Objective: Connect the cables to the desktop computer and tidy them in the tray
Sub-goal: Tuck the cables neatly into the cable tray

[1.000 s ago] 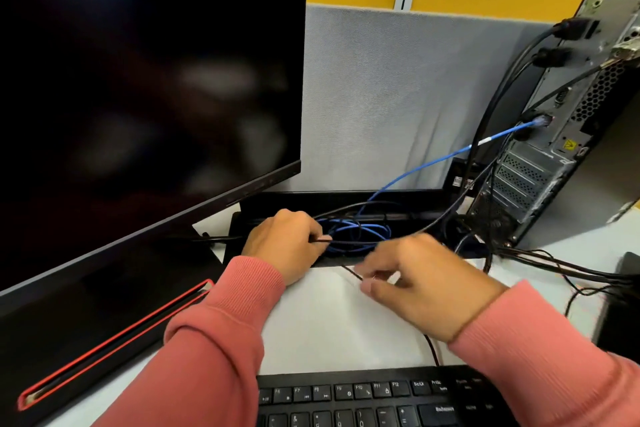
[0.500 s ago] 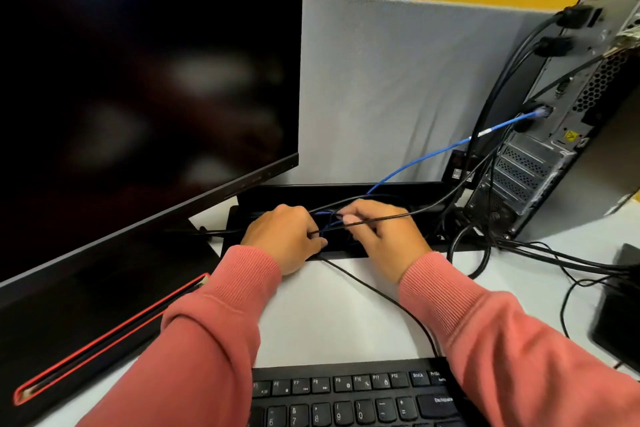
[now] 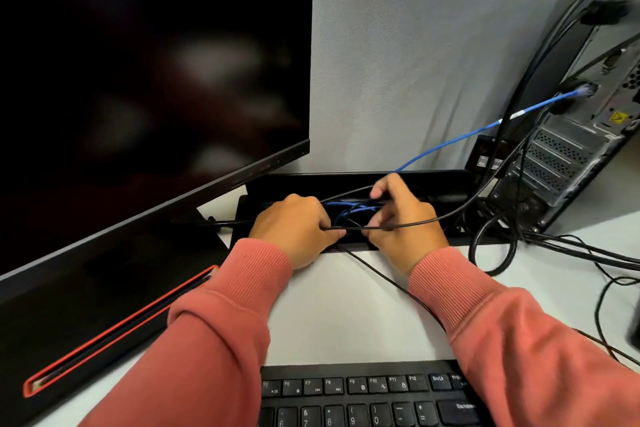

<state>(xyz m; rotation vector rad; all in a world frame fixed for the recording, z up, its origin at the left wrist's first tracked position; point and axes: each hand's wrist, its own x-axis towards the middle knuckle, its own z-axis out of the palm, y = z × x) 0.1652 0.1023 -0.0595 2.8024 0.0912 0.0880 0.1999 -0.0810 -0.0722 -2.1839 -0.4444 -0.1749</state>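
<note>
A long black cable tray (image 3: 436, 184) lies on the desk against the grey partition, with coiled blue cable inside it between my hands. My left hand (image 3: 294, 229) sits over the tray's left part and pinches a thin black cable (image 3: 460, 210). My right hand (image 3: 401, 218) grips the same black cable a little to the right, above the tray. A blue network cable (image 3: 450, 144) runs from the tray up to the back of the desktop computer (image 3: 581, 135) at the right, where black cables are also plugged in.
A large dark monitor (image 3: 145, 80) fills the left side, its red-edged base (image 3: 114, 333) on the white desk (image 3: 346, 315). A black keyboard (image 3: 367, 395) lies at the near edge. Loose black cables (image 3: 581, 253) spread over the desk right of the tray.
My right hand moved from the desk in front of the tray up into the tray and took hold of the black cable. My left hand stayed at the tray.
</note>
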